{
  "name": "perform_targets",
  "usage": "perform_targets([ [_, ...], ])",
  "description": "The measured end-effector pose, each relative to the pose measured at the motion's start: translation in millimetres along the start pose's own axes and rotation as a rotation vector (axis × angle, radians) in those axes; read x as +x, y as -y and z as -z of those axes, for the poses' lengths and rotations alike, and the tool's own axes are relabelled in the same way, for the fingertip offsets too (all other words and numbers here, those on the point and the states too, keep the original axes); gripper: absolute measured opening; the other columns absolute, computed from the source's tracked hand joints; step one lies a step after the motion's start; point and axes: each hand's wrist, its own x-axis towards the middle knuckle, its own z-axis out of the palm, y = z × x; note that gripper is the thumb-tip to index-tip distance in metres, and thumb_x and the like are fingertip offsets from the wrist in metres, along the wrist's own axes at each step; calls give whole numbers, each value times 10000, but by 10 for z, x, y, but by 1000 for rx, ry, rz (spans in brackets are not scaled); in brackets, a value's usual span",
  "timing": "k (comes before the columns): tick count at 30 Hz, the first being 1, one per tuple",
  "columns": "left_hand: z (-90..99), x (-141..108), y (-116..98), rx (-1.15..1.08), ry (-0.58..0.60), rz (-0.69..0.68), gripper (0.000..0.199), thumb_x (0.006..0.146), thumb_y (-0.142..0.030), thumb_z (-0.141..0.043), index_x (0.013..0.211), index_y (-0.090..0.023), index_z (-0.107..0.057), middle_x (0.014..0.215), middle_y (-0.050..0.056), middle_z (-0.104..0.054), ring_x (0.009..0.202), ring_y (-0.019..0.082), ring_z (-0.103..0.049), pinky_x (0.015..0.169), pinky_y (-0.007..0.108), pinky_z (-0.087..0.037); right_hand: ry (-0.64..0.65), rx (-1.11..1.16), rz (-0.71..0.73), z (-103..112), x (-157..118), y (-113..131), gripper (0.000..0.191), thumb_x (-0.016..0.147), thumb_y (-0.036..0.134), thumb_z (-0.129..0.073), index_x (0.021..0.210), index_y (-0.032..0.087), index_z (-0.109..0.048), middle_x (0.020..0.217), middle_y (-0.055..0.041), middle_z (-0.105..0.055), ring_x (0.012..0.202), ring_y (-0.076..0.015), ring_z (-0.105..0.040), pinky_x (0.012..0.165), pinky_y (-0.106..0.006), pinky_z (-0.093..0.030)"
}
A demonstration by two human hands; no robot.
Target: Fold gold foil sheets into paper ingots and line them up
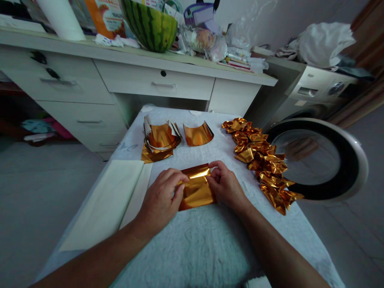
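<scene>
A sheet of shiny gold foil paper lies flat on the cloth-covered table between my hands, its far part creased into a fold. My left hand pinches its left edge between thumb and fingers. On the opposite edge, my right hand grips the fold with thumb and forefinger. Beyond them stands a stack of curled gold foil sheets, and one curled foil sheet sits apart to its right. Along the table's right side runs a row of folded gold foil pieces, crumpled and pointed in shape.
White folded paper lies on the table's left side. An open washing machine door reaches close to the right edge. Behind the table, a white desk with drawers carries a cut watermelon, a paper roll and plastic bags.
</scene>
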Motion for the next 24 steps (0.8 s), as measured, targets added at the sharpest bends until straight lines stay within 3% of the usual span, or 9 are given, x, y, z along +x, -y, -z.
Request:
perform_targets([
  [4, -6, -17, 14, -42, 75, 32, 176, 929, -163, -456, 943, -216, -624, 953, 40, -654, 915, 202, -616, 816, 337, -479, 31, 160, -89, 17, 19, 12, 389, 809, 256, -599, 1177, 205, -482, 630, 74, -549, 548, -122, -506, 516, -225, -367],
  [8, -19, -27, -9, -58, 113, 0, 216, 943, -185, -451, 1027, -218, -647, 1015, 51, -666, 960, 203, -622, 854, 341, -486, 89, 335, -140, 23, 30, 9, 225, 781, 349, -657, 916, 181, -592, 657, 29, -587, 579, -116, -530, 541, -225, -386],
  [13, -39, -43, -64, -47, 132, -28, 277, 937, -201, -451, 1114, -232, -662, 1077, 69, -682, 1015, 229, -626, 894, 371, -499, 89, 486, -132, 32, 17, 58, 301, 753, 452, -725, 753, 187, -581, 625, 39, -551, 560, -96, -482, 533, -216, -368],
  [20, -50, -57, -161, -114, 121, 29, 337, 932, -279, -492, 1236, -234, -630, 1240, 89, -657, 1154, 259, -602, 1006, 419, -486, 117, 641, -175, -8, -37, 131, 355, 733, 495, -764, 761, 197, -572, 661, 27, -556, 588, -110, -490, 561, -238, -399],
  [24, -23, -51, -206, -197, 107, 51, 346, 921, -291, -529, 1252, -255, -624, 1292, 72, -635, 1201, 260, -585, 1051, 414, -466, 192, 687, -135, 14, -82, 187, 311, 753, 469, -762, 851, 210, -619, 809, -6, -618, 707, -139, -562, 655, -265, -460],
])
